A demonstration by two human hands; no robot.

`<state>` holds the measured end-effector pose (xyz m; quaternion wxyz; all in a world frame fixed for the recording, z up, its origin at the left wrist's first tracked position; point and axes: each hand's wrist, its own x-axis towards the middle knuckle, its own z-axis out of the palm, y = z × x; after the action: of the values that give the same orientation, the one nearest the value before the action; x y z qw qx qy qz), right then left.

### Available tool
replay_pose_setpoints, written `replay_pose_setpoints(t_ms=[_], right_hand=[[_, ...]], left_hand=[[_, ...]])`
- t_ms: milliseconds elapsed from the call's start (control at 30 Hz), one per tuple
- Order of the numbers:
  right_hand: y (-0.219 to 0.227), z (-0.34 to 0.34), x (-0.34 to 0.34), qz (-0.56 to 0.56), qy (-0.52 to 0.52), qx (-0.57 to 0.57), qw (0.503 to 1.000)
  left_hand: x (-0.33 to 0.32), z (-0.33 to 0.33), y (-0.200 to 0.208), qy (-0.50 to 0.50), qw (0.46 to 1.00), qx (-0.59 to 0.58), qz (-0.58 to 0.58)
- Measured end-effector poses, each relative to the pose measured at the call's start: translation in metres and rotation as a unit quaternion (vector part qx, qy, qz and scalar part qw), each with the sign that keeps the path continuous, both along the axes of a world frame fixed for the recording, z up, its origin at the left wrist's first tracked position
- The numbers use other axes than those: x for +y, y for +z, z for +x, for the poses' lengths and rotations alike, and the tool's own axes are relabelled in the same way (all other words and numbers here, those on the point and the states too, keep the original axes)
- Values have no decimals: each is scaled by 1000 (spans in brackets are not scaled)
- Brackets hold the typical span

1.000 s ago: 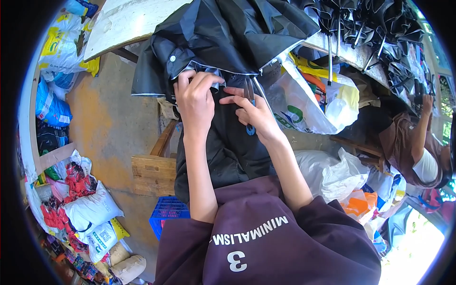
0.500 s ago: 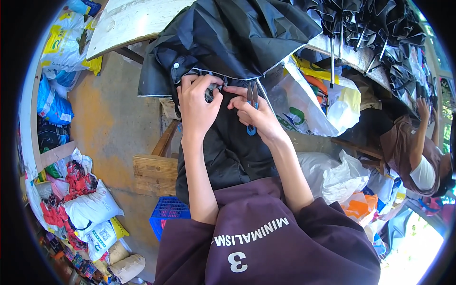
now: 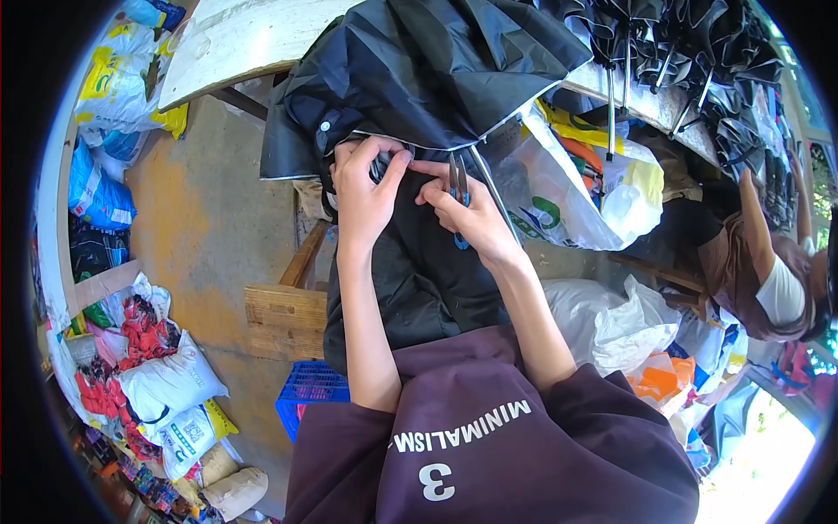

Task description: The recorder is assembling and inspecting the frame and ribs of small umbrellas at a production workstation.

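Note:
A black umbrella (image 3: 428,79) with a pale-edged canopy lies bunched in front of me, its metal shaft (image 3: 494,192) slanting down beside my right hand. At the canopy's near edge, my left hand (image 3: 362,183) is closed, thumb and forefinger pinching the umbrella's fabric. My right hand (image 3: 476,218) grips a pair of small blue-handled scissors (image 3: 454,179), the blades pointing away from me. Its forefinger reaches to the left thumb tip at the same edge. What lies right between the fingertips is too small to make out. A white snap button (image 3: 325,127) shows on the canopy.
A white-topped table (image 3: 236,44) stands ahead. More black umbrellas (image 3: 672,44) lie on the right, near a co-worker (image 3: 759,262). Stuffed sacks (image 3: 170,375) line the left side. A wooden bench (image 3: 284,321) and a blue crate (image 3: 310,393) are at my left.
The canopy's left edge has shifted slightly right. Both hands stay at the edge with small finger movements, and the scissors have tilted a little left. The co-worker's arms have moved.

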<state>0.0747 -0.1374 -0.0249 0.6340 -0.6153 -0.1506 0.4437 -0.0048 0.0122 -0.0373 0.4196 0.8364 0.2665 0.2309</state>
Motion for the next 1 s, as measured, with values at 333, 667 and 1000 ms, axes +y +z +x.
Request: replay_pose_setpoints(t_ms=[333, 667, 1000], right_hand=[[0, -3, 2, -6, 10, -51, 999], [1, -2, 3, 0, 16, -70, 997], [18, 0, 1, -99, -8, -431, 897]], left_hand=[[7, -7, -6, -26, 996, -9, -80], [12, -10, -13, -60, 972, -49, -223], [12, -12, -11, -64, 971, -43, -228]])
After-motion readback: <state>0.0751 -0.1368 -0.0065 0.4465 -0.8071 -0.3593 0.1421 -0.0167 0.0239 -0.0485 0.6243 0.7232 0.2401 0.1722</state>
